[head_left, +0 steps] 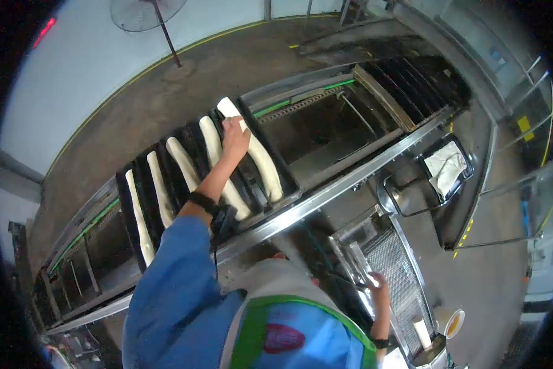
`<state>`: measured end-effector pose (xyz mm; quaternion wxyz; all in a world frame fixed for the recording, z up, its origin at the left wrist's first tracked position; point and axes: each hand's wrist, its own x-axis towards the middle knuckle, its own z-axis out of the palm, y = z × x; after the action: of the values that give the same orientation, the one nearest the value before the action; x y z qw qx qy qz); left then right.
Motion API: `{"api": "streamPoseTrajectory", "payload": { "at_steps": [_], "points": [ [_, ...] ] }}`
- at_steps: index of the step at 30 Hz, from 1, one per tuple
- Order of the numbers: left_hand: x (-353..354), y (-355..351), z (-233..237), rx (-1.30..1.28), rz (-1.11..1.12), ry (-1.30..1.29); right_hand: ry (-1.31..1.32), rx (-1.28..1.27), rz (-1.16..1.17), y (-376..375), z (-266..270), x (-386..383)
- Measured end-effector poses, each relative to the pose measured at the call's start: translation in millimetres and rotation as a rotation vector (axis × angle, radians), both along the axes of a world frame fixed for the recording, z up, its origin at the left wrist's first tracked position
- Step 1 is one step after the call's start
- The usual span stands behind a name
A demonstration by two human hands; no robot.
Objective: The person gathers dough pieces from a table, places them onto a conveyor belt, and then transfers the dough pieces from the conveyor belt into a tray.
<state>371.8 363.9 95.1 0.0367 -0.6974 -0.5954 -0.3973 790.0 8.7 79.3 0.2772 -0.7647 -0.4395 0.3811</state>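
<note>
My left hand (pixel 234 138) is closed over the upper part of a long pale dough strip (pixel 265 169), the rightmost one in a black ridged tray (pixel 292 184). Several more strips lie in its parallel grooves; the nearest dough strip (pixel 211 138) is just left of my hand. My forearm hides parts of the middle ones. Low on the right, my right hand (pixel 380 288) is at the left edge of a metal mesh belt (pixel 399 270). Its fingers are curled, with a small whitish patch at their tips that I cannot make out.
A conveyor with a metal rail (pixel 332 195) runs across, carrying another black tray (pixel 405 92) farther right. Near the mesh belt's lower end are a short dough piece (pixel 421 333) and a white bucket (pixel 453 323). A pan with a white cloth (pixel 445 165) stands right; a fan (pixel 147 12) stands behind.
</note>
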Motion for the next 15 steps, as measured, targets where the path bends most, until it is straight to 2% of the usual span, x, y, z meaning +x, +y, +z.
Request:
{"api": "streamPoseTrajectory", "payload": {
  "at_steps": [2,4,5,10,12,13,14,15],
  "points": [
    [10.4,25.3,-3.0,-0.483,0.304,-0.465,0.05,0.02,0.005,-13.5,-24.3,7.4],
    [0.6,54.1,-29.5,-0.693,0.564,-0.676,0.094,0.043,0.009,-13.4,-28.4,7.7],
    [-0.5,58.4,-30.4,-0.707,0.645,-0.741,0.138,0.055,0.01,-12.0,-18.7,2.1],
    [-32.4,46.8,-26.0,-0.606,0.634,-0.496,0.275,0.011,0.015,-12.0,-11.5,2.2],
    [-47.1,40.8,-18.9,-0.702,0.62,-0.437,0.349,0.074,0.005,-19.7,-24.6,12.1],
    [-70.7,50.0,-45.1,-0.703,0.629,-0.436,0.273,0.075,0.023,-20.7,-26.4,15.3],
    [-105.7,69.6,-96.3,-0.707,0.568,-0.429,0.198,0.077,0.042,-19.6,-28.3,17.4],
    [-126.4,78.8,-123.4,-0.71,0.507,-0.421,0.204,0.075,0.049,-17.5,-29.9,19.4]
  ]
}}
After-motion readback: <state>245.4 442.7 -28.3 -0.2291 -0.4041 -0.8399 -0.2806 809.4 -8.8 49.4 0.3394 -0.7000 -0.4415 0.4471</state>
